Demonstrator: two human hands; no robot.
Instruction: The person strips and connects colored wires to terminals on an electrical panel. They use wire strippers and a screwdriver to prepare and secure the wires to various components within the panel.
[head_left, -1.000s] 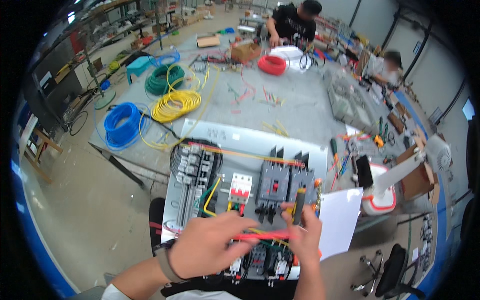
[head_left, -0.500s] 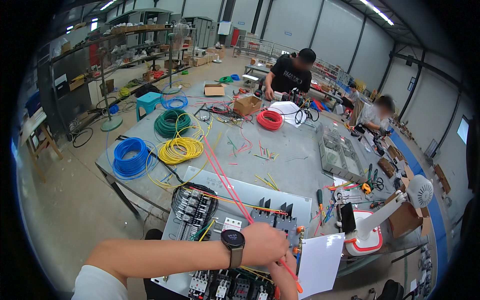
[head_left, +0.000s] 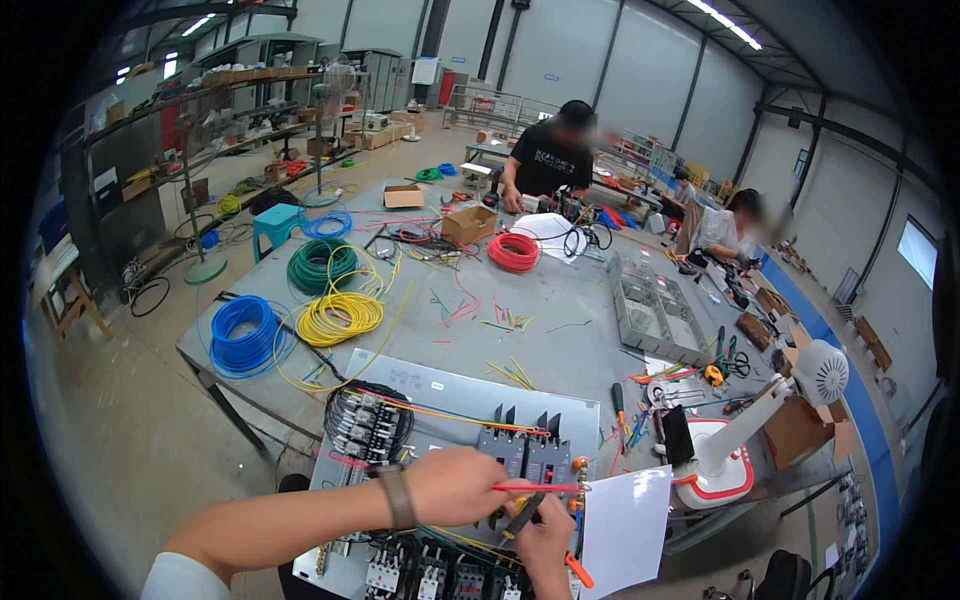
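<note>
My left hand (head_left: 455, 487), a watch strap on its wrist, is closed on a red wire (head_left: 545, 488) that sticks out rightward from the fingers. Just below the wire, my right hand (head_left: 543, 548) grips a pair of pliers (head_left: 520, 516) with dark and yellow parts; an orange handle end (head_left: 578, 570) shows beneath the hand. The exact kind of pliers cannot be made out. Both hands are over a grey mounting plate (head_left: 420, 377) bearing black breakers (head_left: 525, 452), a row of terminal blocks (head_left: 365, 430) and contactors (head_left: 430, 580) along its near side.
Blue (head_left: 245, 335), green (head_left: 322, 265), yellow (head_left: 340, 320) and red (head_left: 513, 252) wire coils lie on the table (head_left: 560, 330). A white sheet (head_left: 628, 530) hangs by the plate's right edge. Farther right stand a white fan (head_left: 720, 455) and a grey compartment box (head_left: 660, 310). Co-workers (head_left: 553, 155) occupy the far side.
The long red strands running up over the plate are gone from there; a short red length now lies level at my left hand. That hand moved left, and the pliers' head came into view.
</note>
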